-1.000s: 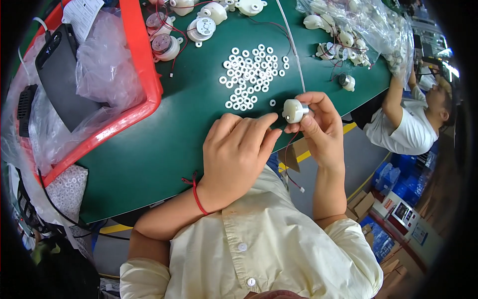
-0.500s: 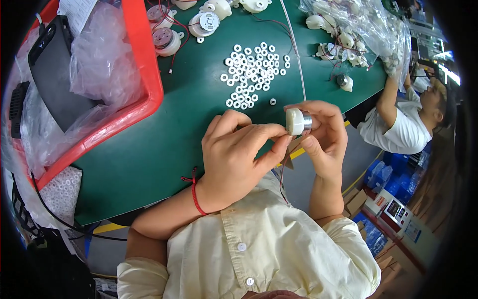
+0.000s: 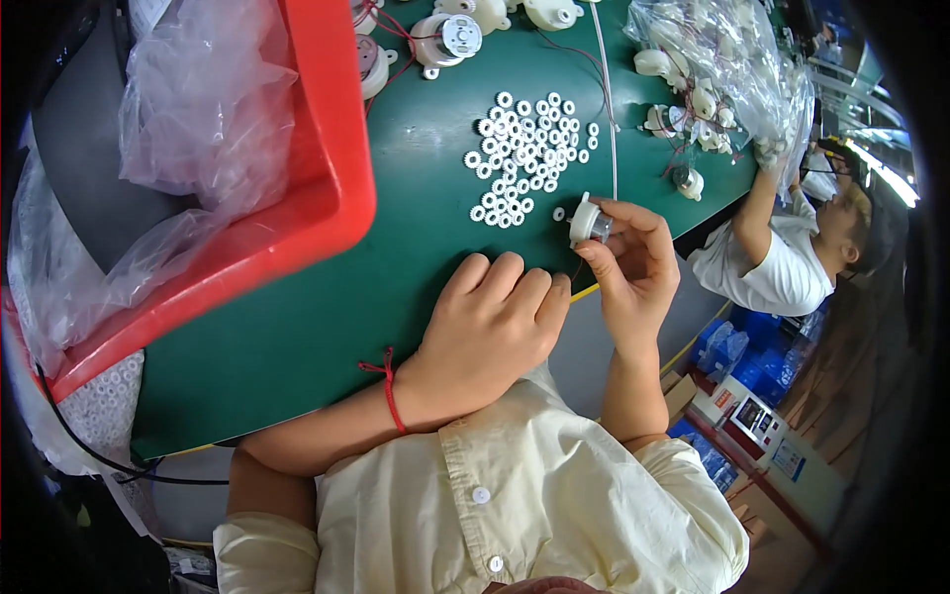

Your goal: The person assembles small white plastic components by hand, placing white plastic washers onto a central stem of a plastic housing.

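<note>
My right hand (image 3: 641, 267) pinches a small gear motor (image 3: 591, 222), a silver can with a round white plastic housing, raised over the table's front edge. The housing points left, and a thin lead hangs beneath it. My left hand (image 3: 495, 322), with a red cord at the wrist, rests knuckles up at the table edge. Its fingers are curled in, and whatever they hold, if anything, is hidden. Just beyond both hands lies a loose pile of small white plastic gears (image 3: 524, 148). One single gear (image 3: 559, 214) sits right beside the motor.
A red bin (image 3: 341, 188) with clear plastic bags and a dark flat item fills the left. More white-housed motors (image 3: 445, 42) with red wires lie at the back. On the right are a bagged heap of motors (image 3: 732, 59) and a co-worker (image 3: 767, 243) in white.
My left hand has drawn away from the motor toward me, and its fingers have curled under. My right hand still holds the motor, now turned. The view has shifted slightly.
</note>
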The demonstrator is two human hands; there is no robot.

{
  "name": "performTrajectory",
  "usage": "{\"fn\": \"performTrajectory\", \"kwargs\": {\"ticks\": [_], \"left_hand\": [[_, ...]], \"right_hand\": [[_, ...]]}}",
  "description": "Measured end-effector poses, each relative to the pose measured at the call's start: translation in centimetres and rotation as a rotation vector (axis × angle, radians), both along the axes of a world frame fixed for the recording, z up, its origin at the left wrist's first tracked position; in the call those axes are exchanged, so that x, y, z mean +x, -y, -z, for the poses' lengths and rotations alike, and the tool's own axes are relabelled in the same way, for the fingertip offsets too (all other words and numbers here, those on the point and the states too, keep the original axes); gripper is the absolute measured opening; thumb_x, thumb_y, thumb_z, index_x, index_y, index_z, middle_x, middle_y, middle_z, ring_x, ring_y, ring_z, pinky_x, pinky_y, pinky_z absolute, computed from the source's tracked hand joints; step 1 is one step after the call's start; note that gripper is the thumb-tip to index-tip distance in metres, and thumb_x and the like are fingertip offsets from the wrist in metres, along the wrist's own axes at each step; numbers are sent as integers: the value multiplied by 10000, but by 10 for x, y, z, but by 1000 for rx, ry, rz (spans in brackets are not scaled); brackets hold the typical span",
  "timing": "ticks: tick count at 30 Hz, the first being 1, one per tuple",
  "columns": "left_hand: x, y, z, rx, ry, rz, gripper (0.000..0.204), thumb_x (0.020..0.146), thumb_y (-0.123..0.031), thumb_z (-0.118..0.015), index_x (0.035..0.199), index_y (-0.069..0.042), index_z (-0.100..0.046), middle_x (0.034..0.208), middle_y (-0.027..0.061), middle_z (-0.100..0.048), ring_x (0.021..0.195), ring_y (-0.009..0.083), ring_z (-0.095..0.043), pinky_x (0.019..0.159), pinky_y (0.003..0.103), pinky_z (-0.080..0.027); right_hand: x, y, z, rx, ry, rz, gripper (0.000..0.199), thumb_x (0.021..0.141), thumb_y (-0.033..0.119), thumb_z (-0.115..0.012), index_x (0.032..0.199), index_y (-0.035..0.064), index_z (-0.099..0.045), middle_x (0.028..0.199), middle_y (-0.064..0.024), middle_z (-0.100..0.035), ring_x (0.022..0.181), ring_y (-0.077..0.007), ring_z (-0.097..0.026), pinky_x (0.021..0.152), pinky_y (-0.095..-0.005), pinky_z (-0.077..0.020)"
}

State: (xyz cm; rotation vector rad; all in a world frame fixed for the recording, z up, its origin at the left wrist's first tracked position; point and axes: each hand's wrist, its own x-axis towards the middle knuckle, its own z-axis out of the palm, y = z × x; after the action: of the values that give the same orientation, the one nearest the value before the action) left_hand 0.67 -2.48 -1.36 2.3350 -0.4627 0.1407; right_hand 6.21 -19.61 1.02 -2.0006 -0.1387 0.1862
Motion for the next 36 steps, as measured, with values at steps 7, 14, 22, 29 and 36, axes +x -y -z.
{"fn": "performTrajectory", "kwargs": {"ticks": [7,14,22,29,36], "left_hand": [[-1,2,0,-24,8,-34,185,788,-168,-662,942,-76,-707,729,-14,-466,707,158,-470,642,322,-374],[-1,5,4,-70,60,-82,95,735,-136,-627,694,-103,-547,689,7,-429,727,159,-451,659,307,-360],[-2,3,2,-78,27,-66,76,747,-150,-621,722,-91,-580,698,6,-450,752,158,-458,684,304,-360],[-2,2,2,-62,-29,-26,139,807,-168,-627,906,-81,-667,727,-5,-429,731,154,-453,651,307,-354],[-1,1,2,-92,-32,-38,153,801,-168,-624,909,-73,-676,738,0,-456,742,162,-468,655,310,-361]], "right_hand": [[2,-2,-3,-12,-9,6,358,804,-88,-755,1121,-76,-588,1161,-184,-656,987,-181,-671,846,-288,-573],[4,-5,-5,-127,94,-29,346,799,-86,-757,1113,-83,-612,1184,-205,-650,1027,-207,-666,837,-287,-587],[3,-8,-7,-189,119,-51,356,798,-89,-755,1126,-76,-617,1191,-197,-654,1027,-191,-655,815,-280,-586],[3,-14,-18,-530,199,-82,350,764,-26,-803,1084,-27,-662,1127,-151,-701,785,-141,-651,673,-260,-541],[13,-37,-41,-685,150,-126,322,759,-33,-792,1052,-20,-657,955,-126,-693,693,-175,-636,632,-279,-522]]}}
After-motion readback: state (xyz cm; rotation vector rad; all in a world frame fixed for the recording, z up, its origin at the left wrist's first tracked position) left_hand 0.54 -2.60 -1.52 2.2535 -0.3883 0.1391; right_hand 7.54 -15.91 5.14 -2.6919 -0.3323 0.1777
